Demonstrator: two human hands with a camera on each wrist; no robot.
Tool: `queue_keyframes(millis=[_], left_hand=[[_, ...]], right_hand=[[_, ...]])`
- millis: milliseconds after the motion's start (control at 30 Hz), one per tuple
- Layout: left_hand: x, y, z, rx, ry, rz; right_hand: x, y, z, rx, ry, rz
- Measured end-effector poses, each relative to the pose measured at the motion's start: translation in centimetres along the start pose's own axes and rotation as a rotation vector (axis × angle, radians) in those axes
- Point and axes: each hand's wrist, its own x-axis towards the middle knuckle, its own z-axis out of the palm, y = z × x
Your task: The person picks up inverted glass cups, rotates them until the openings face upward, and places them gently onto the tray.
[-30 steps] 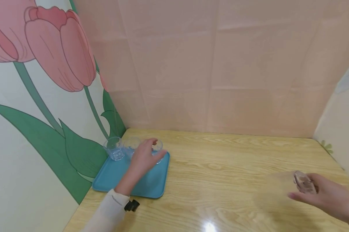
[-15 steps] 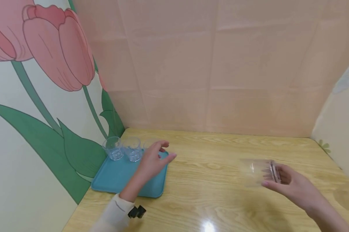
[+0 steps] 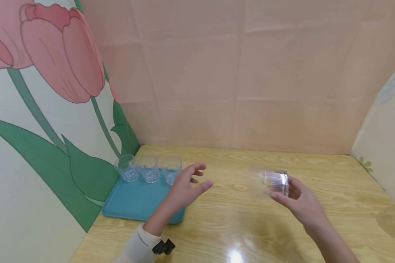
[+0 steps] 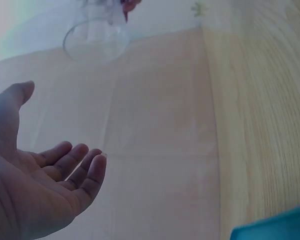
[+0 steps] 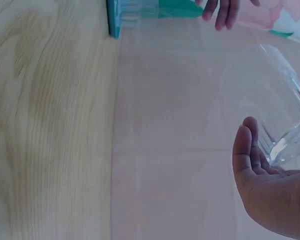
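Your right hand [image 3: 302,204], toward 4 o'clock in the head view, grasps a clear tumbler [image 3: 275,182] by its base end, thumb below and fingers behind; those fingers are partly hidden. The tumbler is off the wooden table [image 3: 214,237], on its side, mouth toward 9 o'clock. Its rim end is so blurred and transparent in the head view that the outline nearly dissolves; the left wrist view shows the rim as a ring, with the base end cut off at the top. Whether anything is inside it, you can't tell.

Your left hand [image 3: 187,186], near 6 o'clock, is released, thumb spread well away from loosely bent fingers. It covers part of the right-hand end of the blue tray [image 3: 128,208], at 7 o'clock, and the lower part of the nearest of three upright tumblers. These, the left tumbler [image 3: 126,167], middle tumbler [image 3: 148,168] and right tumbler [image 3: 171,166], stand in a row along the tray's 12 o'clock edge. Blue shows through their walls, so their contents are hard to judge.

A black attachment [image 3: 163,247] sits by your pale left sleeve [image 3: 141,237], which the bottom edge crops. A faint, round-edged transparent shape [image 3: 389,222] at the 4 o'clock border is cut off and unidentifiable.
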Motion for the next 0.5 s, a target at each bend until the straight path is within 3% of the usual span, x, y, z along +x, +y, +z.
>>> queue_keyframes(millis=[300,500], left_hand=[[-0.1,0.4,1.2,-0.085,-0.079,0.024],[0.1,0.9,1.7,-0.157,-0.118,0.039]], right_hand=[[0.7,-1.5,2.6,0.242,0.048,-0.052],[1.2,-2.4,4.1,0.309,0.039,-0.084]])
